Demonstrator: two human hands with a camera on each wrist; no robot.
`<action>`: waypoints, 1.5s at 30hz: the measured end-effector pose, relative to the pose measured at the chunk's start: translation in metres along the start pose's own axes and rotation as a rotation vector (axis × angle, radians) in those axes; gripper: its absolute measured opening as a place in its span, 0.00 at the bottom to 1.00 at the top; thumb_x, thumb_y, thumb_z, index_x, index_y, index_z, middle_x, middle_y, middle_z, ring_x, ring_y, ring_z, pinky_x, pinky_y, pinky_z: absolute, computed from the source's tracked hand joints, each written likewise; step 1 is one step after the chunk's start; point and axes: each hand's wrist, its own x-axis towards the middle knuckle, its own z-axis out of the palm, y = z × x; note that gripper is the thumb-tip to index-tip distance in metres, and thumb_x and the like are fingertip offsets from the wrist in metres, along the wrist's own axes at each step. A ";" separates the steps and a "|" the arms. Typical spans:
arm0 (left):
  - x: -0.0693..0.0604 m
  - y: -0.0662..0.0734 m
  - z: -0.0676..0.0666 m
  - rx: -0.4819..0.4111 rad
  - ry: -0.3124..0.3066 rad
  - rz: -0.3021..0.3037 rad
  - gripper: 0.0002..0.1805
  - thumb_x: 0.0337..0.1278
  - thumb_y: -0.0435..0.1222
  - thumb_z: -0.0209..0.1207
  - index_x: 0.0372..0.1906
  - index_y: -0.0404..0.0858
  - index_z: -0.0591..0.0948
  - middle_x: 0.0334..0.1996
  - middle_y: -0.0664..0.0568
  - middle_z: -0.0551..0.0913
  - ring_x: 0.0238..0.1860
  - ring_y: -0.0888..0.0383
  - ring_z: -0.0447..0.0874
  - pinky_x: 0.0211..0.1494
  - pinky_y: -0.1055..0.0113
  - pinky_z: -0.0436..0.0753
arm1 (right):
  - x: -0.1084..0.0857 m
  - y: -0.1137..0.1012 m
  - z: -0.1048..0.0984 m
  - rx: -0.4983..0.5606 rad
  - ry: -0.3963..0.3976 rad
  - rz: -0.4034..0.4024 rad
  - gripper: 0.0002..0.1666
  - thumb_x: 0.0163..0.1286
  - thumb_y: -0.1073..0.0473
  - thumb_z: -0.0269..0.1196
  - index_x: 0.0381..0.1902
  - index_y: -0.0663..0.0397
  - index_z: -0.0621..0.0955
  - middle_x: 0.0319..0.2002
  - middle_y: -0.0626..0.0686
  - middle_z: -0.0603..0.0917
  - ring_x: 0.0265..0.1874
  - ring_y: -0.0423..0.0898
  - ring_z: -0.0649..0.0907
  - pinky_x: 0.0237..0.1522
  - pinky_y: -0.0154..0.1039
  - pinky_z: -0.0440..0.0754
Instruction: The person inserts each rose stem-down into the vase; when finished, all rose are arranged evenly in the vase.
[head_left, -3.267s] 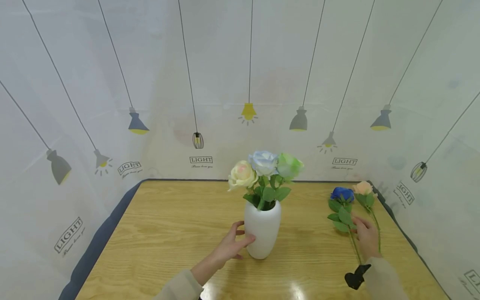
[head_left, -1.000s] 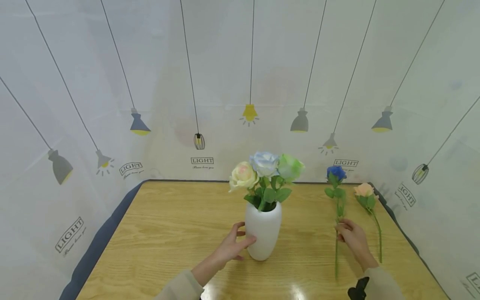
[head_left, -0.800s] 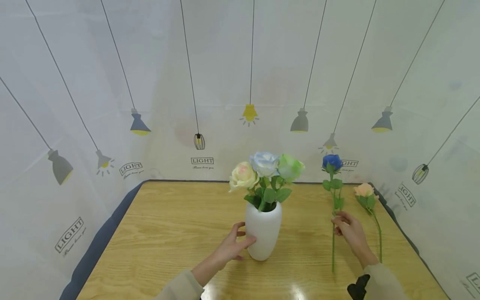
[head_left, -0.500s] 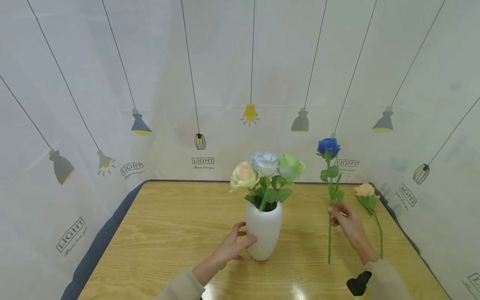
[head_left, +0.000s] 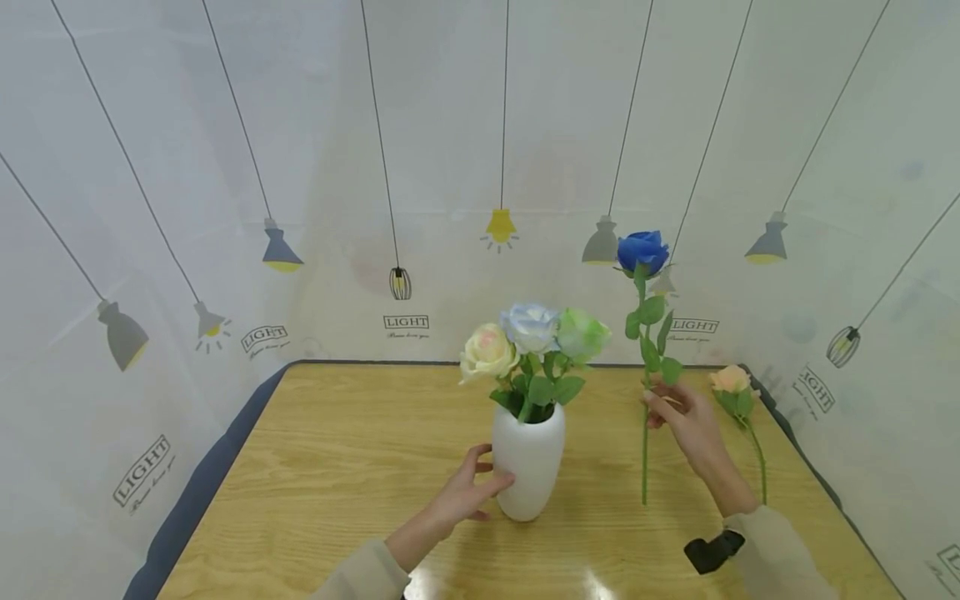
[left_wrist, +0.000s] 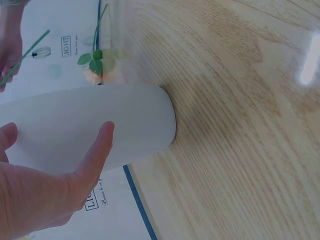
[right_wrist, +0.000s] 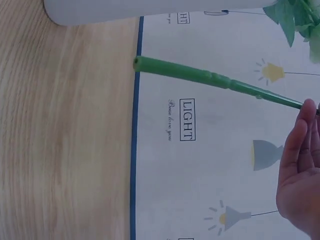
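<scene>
A white vase [head_left: 528,467] stands upright on the table, holding a cream rose [head_left: 487,352], a pale blue rose [head_left: 529,327] and a green rose [head_left: 581,335]. My left hand [head_left: 459,496] grips its left side, thumb across the front; in the left wrist view the thumb lies along the vase wall. To the right, my right hand [head_left: 692,427] pinches a deep blue rose [head_left: 642,252] by its green stem, below the leaves. That rose is upright, bloom on top, and the right wrist view shows its stem end [right_wrist: 137,63] in the air.
A peach rose [head_left: 731,379] lies at the right of the wooden table [head_left: 337,467], its stem partly behind my right forearm. A white cloth wall [head_left: 442,125] printed with lamps rises behind and beside the table. A black device [head_left: 714,550] sits at my right wrist.
My right hand has picked the blue rose up off the table, turned it upright and raised it, drifting left towards the vase. My left hand has stayed on the vase.
</scene>
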 end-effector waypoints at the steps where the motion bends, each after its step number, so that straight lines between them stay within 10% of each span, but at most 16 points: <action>1: 0.000 0.000 0.000 0.002 0.000 0.000 0.40 0.50 0.48 0.59 0.63 0.37 0.54 0.56 0.33 0.60 0.47 0.40 0.70 0.33 0.48 0.77 | 0.000 -0.005 0.001 0.017 0.000 -0.012 0.20 0.64 0.58 0.57 0.50 0.66 0.71 0.31 0.55 0.77 0.19 0.43 0.78 0.24 0.37 0.78; 19: -0.001 0.002 0.000 0.006 -0.007 -0.002 0.41 0.51 0.48 0.58 0.64 0.37 0.52 0.56 0.33 0.60 0.47 0.40 0.70 0.33 0.49 0.77 | 0.007 -0.079 0.022 0.279 -0.082 -0.315 0.06 0.65 0.71 0.51 0.37 0.65 0.75 0.33 0.54 0.77 0.18 0.43 0.76 0.25 0.33 0.77; 25: -0.001 0.003 0.000 0.007 -0.006 -0.001 0.41 0.51 0.48 0.58 0.64 0.36 0.52 0.56 0.33 0.60 0.46 0.40 0.70 0.33 0.50 0.77 | 0.015 -0.098 0.035 0.569 -0.045 -0.319 0.10 0.65 0.73 0.49 0.40 0.63 0.76 0.31 0.54 0.78 0.18 0.44 0.77 0.26 0.33 0.77; 32: -0.002 0.004 0.000 0.010 -0.003 -0.006 0.40 0.51 0.48 0.58 0.64 0.37 0.53 0.56 0.33 0.60 0.46 0.40 0.71 0.33 0.50 0.77 | 0.027 -0.107 0.048 0.672 0.041 -0.317 0.10 0.64 0.72 0.51 0.41 0.62 0.76 0.29 0.54 0.79 0.19 0.44 0.78 0.24 0.32 0.76; 45: 0.000 0.000 0.000 0.031 0.000 -0.005 0.41 0.50 0.51 0.58 0.63 0.37 0.53 0.56 0.32 0.60 0.47 0.38 0.70 0.31 0.52 0.78 | 0.018 -0.126 0.075 0.256 -0.020 -0.317 0.07 0.61 0.73 0.54 0.38 0.72 0.73 0.32 0.66 0.77 0.12 0.43 0.71 0.15 0.33 0.70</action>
